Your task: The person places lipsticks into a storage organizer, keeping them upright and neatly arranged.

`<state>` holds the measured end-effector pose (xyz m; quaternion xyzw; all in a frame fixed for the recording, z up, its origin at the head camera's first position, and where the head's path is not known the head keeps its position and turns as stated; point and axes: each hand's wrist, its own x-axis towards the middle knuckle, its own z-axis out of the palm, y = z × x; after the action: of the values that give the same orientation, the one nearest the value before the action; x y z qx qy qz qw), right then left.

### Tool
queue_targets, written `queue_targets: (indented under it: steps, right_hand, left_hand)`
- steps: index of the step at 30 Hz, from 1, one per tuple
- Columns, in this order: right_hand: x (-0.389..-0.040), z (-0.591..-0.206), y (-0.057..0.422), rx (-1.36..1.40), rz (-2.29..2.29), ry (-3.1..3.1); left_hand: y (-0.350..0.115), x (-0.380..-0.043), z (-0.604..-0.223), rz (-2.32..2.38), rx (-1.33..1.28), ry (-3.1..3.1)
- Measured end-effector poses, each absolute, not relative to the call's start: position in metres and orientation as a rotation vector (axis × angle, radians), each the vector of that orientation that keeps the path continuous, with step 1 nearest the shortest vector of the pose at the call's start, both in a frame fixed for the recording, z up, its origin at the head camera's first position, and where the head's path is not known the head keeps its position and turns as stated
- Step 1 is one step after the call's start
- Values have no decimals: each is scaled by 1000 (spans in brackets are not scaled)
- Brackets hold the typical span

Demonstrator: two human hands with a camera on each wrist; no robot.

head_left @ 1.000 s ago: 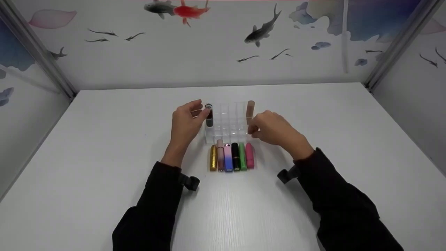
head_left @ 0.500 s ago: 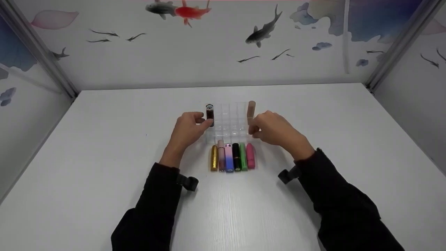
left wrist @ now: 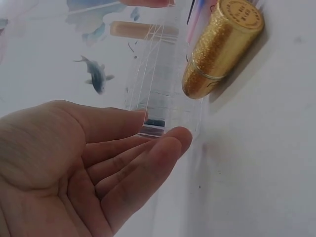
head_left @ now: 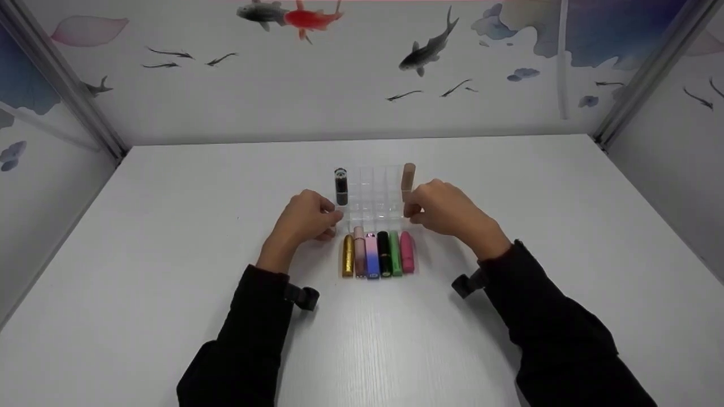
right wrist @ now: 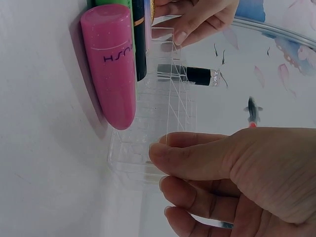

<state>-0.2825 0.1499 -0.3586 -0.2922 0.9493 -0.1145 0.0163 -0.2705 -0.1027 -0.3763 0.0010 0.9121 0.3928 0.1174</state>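
Observation:
A clear plastic lipstick organizer [head_left: 373, 195] with rows of compartments stands on the table. My left hand [head_left: 308, 217] is at its left side, thumb and fingertips [left wrist: 177, 138] apart, close against the clear wall; exact contact is hard to tell. My right hand [head_left: 444, 206] pinches the organizer's right edge between thumb and fingers. A dark lipstick tube [head_left: 341, 186] stands upright in the back left compartment. Opposite it, at the back right, stands a tan tube [head_left: 408, 176], its lower part partly hidden by the right hand in the head view.
Before the organizer lies a row of tubes: gold glitter [head_left: 347, 257], pale pink [head_left: 359, 254], pink-and-blue [head_left: 371, 257], black [head_left: 384, 254], green [head_left: 395, 254] and bright pink [head_left: 406, 254]. A wall [head_left: 339, 107] painted with fish rises behind the white table [head_left: 169, 226].
My left hand has let go of the dark tube and moved down toward me along the organizer's left side. The tube stays upright in its compartment. My right hand has stayed in place.

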Motion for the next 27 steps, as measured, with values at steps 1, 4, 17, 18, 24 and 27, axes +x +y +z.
queue_targets:
  steps: [1, 4, 17, 18, 24, 27]
  right_hand:
    - [-282, -358, 150, -902, -355, 2950]
    - [-282, -358, 149, -887, -352, 2943]
    - [-283, -358, 148, -851, -341, 2932]
    - [-283, -358, 148, -849, -341, 2932]
    - [-283, -359, 149, -875, -332, 2941]
    - [-283, -358, 150, -882, -316, 2940]
  left_hand:
    - [-102, -270, -377, 1140, 5, 2677]
    - [-103, -270, -377, 1143, -5, 2692]
    - [-103, -268, -377, 1208, -50, 2685]
    - [-103, -268, -377, 1202, -50, 2687]
    - [-102, -269, -379, 1184, -28, 2709]
    - [-102, -269, -380, 1175, -12, 2721]
